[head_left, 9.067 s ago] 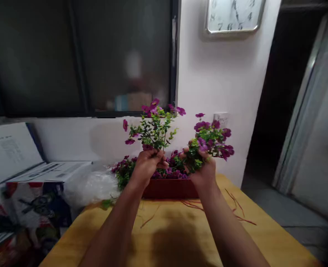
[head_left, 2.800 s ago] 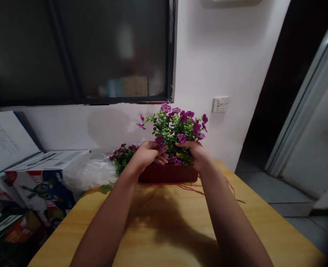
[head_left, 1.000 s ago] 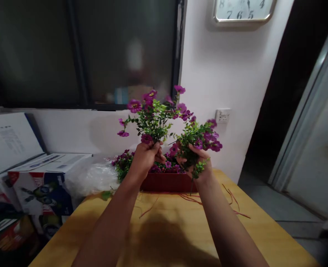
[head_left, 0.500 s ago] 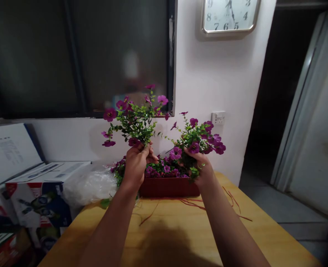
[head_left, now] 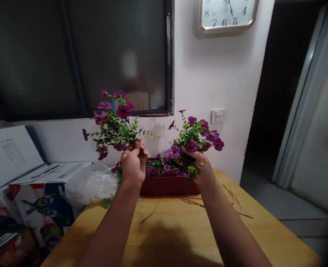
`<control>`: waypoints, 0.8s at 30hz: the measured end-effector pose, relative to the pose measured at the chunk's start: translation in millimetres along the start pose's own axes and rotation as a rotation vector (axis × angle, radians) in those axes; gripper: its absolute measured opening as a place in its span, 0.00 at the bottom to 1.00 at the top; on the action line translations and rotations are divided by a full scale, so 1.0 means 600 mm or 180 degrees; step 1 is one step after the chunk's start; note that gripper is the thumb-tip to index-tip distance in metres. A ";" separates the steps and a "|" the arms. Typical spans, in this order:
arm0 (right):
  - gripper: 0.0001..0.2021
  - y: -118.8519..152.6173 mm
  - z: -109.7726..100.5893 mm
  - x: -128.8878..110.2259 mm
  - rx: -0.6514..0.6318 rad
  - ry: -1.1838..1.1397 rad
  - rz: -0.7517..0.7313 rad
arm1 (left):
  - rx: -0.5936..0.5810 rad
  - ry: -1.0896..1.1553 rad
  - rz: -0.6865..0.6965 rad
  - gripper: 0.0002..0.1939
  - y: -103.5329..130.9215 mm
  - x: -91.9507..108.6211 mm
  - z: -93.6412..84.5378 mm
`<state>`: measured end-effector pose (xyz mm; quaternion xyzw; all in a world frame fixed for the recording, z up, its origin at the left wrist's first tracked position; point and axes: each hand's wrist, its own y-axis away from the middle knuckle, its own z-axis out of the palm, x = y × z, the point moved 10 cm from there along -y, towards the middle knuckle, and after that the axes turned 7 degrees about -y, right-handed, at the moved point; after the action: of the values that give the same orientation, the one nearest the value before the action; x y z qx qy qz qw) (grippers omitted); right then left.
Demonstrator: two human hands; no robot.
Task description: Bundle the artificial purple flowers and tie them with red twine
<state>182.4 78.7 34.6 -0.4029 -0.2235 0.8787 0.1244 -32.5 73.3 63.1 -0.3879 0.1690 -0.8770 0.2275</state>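
My left hand (head_left: 133,163) and right hand (head_left: 200,167) each clutch 1 purple-flowered green sprig (head_left: 111,124) above the dark red rectangular planter (head_left: 168,185); I judge planting comes next.

The wall clock (head_left: 227,15) above the red planter (head_left: 169,185) runs off the top edge, so only its lower numerals show. Behind the dark window glass (head_left: 116,55) left of the clock, pale shapes are too blurred to name. The print on the open box flap (head_left: 6,154), far left of the planter, is too small to read.
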 end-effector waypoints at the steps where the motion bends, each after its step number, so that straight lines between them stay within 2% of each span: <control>1: 0.07 0.001 0.002 0.004 -0.0007 -0.0069 0.0089 | 0.0016 0.0008 0.0013 0.08 -0.001 0.003 -0.003; 4: 0.07 0.001 0.007 0.012 -0.0022 -0.0248 0.0288 | 0.0081 0.0026 0.0059 0.09 -0.007 0.013 -0.012; 14: 0.08 -0.011 -0.015 0.004 0.0150 -0.0380 0.0199 | 0.0272 0.0041 0.0211 0.09 -0.032 0.045 -0.045; 18: 0.07 -0.009 -0.011 0.013 0.0158 -0.0351 0.0253 | 0.0054 -0.0335 0.0191 0.08 -0.019 0.035 -0.020; 22: 0.07 -0.006 -0.004 0.027 0.0139 -0.0220 0.0332 | -0.0627 -0.1298 -0.0099 0.11 0.008 -0.017 0.030; 24: 0.06 -0.003 -0.001 0.033 0.0111 -0.0131 0.0424 | -0.0698 -0.1750 -0.0148 0.11 0.017 -0.039 0.037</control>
<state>170.4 88.5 22.3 -0.3965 -0.1834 0.8969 0.0680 0.9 74.7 58.5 -0.6369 0.1860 -0.7206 0.2013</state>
